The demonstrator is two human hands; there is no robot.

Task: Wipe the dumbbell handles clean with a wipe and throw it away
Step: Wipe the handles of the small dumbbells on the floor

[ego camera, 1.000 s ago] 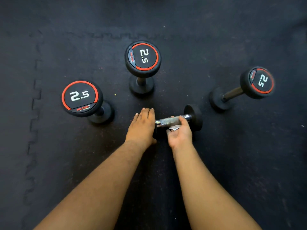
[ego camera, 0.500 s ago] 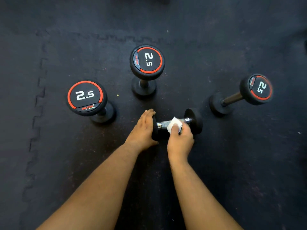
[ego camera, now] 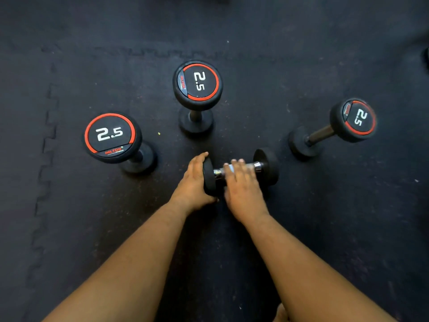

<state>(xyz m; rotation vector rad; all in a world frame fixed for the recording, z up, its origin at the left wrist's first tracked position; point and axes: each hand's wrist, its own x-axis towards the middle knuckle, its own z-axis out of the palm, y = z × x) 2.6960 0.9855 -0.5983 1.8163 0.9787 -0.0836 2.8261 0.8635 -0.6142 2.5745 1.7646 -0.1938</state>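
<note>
Four dumbbells sit on the black rubber floor mat (ego camera: pixel 325 228), and only one lies on its side: the lying dumbbell (ego camera: pixel 267 167), near the mat's middle, just in front of the person. The left hand (ego camera: pixel 193 182) cups its near-left head, fingers curved around the rim, bracing it. The right hand (ego camera: pixel 241 184) is draped over the metal handle (ego camera: pixel 218 174), fingers folded over the far side. A pale sliver at the fingertips is probably the wipe (ego camera: pixel 229 168), pressed between palm and handle, though most of it is hidden.

The risks, as I judge them: the round heads let the dumbbell roll if the left hand eases off, so the rubbing would slide off the handle. The wipe could bunch up or slip from under the palm, leaving bare skin on the metal. The handle's ends beside the heads may be missed, as the hand covers only the middle.

Three other dumbbells stand on end farther back: the left dumbbell (ego camera: pixel 111 135) towards the mat's left edge, the middle dumbbell (ego camera: pixel 197 82) farthest back, and the right dumbbell (ego camera: pixel 352 119) towards the right edge. All are well apart from the hands. No bin is in view.
</note>
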